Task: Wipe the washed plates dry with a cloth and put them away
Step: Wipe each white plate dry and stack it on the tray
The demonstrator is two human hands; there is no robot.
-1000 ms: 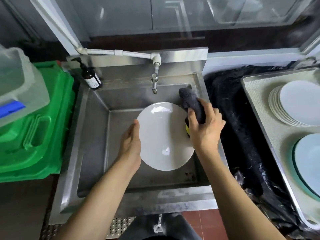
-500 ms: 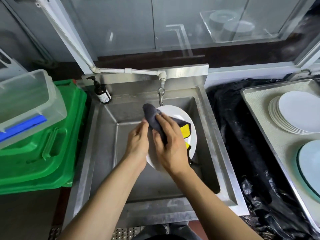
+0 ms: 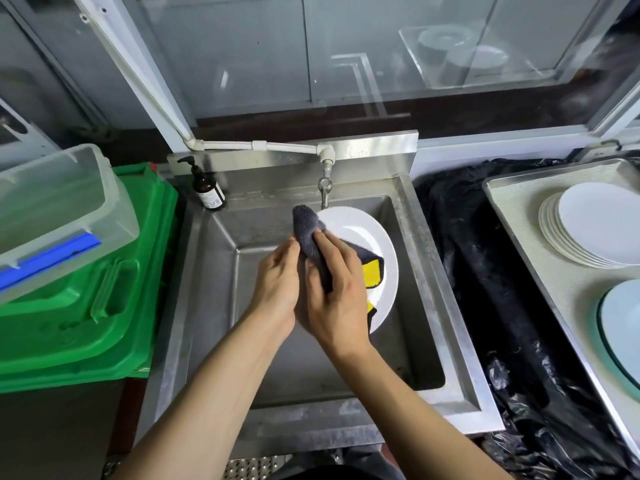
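Note:
A white plate (image 3: 360, 230) is held tilted on edge over the steel sink (image 3: 422, 278). My left hand (image 3: 277, 282) grips the plate's left rim. My right hand (image 3: 337, 296) presses a dark grey cloth (image 3: 304, 226) with a yellow patch (image 3: 372, 273) against the plate's face, covering much of it. On the steel tray (image 3: 509, 202) at the right lie a stack of white plates (image 3: 595, 226) and a pale blue plate (image 3: 623, 323).
A tap (image 3: 325, 188) hangs just above the plate's top edge. A brown pump bottle (image 3: 207, 192) stands at the sink's back left corner. A green bin (image 3: 104, 299) with a clear plastic box (image 3: 52, 216) on it sits left. Black plastic sheeting (image 3: 485, 289) lies between sink and tray.
The plate has turned from facing me to tilted on edge. My right hand brought the cloth from the plate's right rim onto its face, close beside my left hand.

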